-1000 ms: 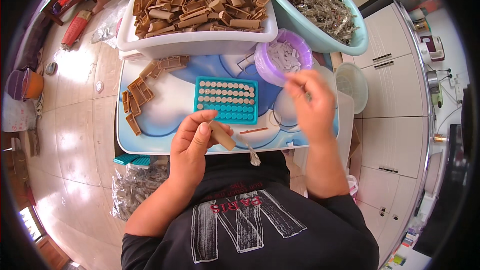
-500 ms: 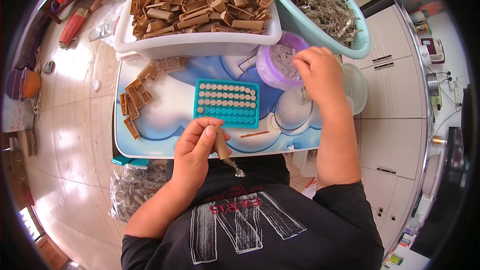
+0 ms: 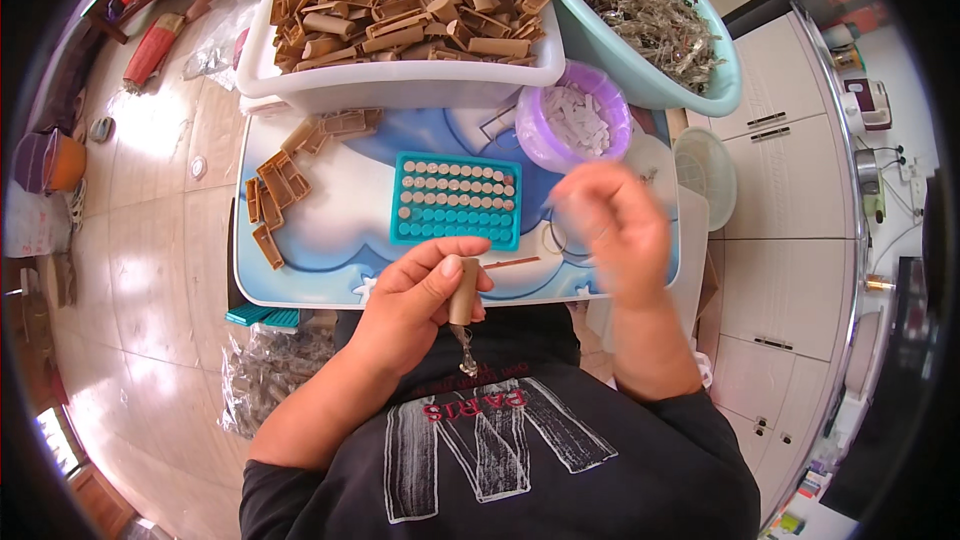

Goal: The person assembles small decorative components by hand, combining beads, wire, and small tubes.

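Note:
Near the table's front edge my left hand (image 3: 425, 290) is closed round a tan plastic tube (image 3: 464, 292). A clear-and-silver wire bundle (image 3: 466, 352) dangles from the tube's lower end, over my black shirt. My right hand (image 3: 620, 225) is in the air below the purple bowl (image 3: 545, 132), smeared by motion; whether its fingers hold anything does not show. White strips (image 3: 582, 122) lie in that bowl. Beyond my left hand sits a teal tray (image 3: 398, 225) with rows of small pale round pieces (image 3: 452, 183); its nearest rows show teal pegs.
A white bin (image 3: 400, 80) of tan plastic shells stands at the back, beside a pale green tub (image 3: 735, 70) of clear-wrapped wire bundles. Loose tan shells (image 3: 283, 178) lie at the table's left. A thin brown strip (image 3: 512, 262) and a pale ring (image 3: 553, 236) lie near the tray.
My right hand has come out from the purple bowl, toward me and slightly left. My left hand has shifted a little right, and the tube in it now stands more upright.

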The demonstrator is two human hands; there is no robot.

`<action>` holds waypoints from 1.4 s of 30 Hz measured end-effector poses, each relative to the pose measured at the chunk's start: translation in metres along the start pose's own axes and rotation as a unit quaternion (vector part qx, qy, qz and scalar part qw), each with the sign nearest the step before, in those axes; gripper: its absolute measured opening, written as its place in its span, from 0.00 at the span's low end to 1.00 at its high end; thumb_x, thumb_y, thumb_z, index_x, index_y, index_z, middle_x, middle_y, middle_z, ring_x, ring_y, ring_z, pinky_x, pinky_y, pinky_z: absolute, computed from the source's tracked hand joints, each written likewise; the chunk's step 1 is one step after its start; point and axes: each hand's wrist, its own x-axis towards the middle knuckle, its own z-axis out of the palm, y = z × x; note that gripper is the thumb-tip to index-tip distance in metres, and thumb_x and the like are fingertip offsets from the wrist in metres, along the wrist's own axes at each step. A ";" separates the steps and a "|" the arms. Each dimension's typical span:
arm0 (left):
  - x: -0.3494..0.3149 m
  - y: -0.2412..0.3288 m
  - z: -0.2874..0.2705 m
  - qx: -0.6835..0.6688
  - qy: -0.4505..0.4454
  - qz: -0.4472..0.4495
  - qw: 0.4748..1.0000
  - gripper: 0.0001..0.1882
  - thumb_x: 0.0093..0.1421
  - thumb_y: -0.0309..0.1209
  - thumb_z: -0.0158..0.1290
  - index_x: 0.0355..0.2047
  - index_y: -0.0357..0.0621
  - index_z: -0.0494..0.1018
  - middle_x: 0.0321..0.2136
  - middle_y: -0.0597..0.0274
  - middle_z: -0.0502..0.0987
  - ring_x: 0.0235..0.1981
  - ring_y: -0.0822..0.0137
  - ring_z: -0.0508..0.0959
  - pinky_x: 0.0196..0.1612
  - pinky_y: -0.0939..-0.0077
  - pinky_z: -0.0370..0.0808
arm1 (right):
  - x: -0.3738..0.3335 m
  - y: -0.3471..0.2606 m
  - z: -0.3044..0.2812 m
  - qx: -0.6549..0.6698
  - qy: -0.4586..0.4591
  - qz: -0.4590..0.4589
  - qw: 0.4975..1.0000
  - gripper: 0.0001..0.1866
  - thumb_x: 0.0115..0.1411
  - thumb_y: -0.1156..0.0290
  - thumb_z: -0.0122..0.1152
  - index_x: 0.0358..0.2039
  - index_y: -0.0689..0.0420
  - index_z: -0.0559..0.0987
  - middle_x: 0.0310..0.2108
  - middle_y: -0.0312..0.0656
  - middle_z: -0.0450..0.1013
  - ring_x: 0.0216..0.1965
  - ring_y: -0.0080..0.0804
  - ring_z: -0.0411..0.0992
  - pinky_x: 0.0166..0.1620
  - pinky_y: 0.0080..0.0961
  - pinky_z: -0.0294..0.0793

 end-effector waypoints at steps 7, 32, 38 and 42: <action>0.000 -0.005 0.007 0.041 0.009 -0.036 0.998 0.18 0.64 0.38 0.45 0.48 0.39 0.69 0.33 0.59 0.75 0.29 0.71 0.75 0.36 0.78 0.74 | -0.047 0.013 0.035 -0.134 -0.034 -0.092 0.986 0.13 0.49 0.83 0.60 0.37 0.61 0.76 0.30 0.44 0.71 0.28 0.38 0.70 0.32 0.29 0.70; 0.000 -0.013 -0.001 -0.035 0.021 -0.028 0.999 0.16 0.64 0.37 0.47 0.47 0.40 0.69 0.36 0.59 0.75 0.33 0.72 0.75 0.40 0.78 0.73 | -0.051 0.011 0.031 -0.237 -0.049 -0.058 0.968 0.08 0.50 0.82 0.61 0.32 0.60 0.77 0.27 0.41 0.74 0.30 0.36 0.73 0.31 0.27 0.71; 0.003 -0.018 -0.003 -0.122 0.030 -0.043 0.991 0.17 0.64 0.36 0.46 0.48 0.38 0.68 0.37 0.57 0.75 0.33 0.68 0.75 0.39 0.75 0.74 | -0.053 0.006 0.041 -0.058 -0.007 -0.021 0.998 0.06 0.52 0.81 0.61 0.32 0.61 0.77 0.31 0.44 0.75 0.32 0.33 0.74 0.32 0.24 0.72; 0.003 -0.016 0.000 -0.149 0.046 -0.055 0.986 0.18 0.65 0.36 0.44 0.50 0.36 0.66 0.38 0.57 0.75 0.32 0.68 0.75 0.40 0.73 0.74 | -0.056 0.010 0.053 0.028 0.024 0.007 0.999 0.06 0.53 0.81 0.60 0.32 0.60 0.77 0.31 0.43 0.74 0.31 0.31 0.73 0.33 0.21 0.72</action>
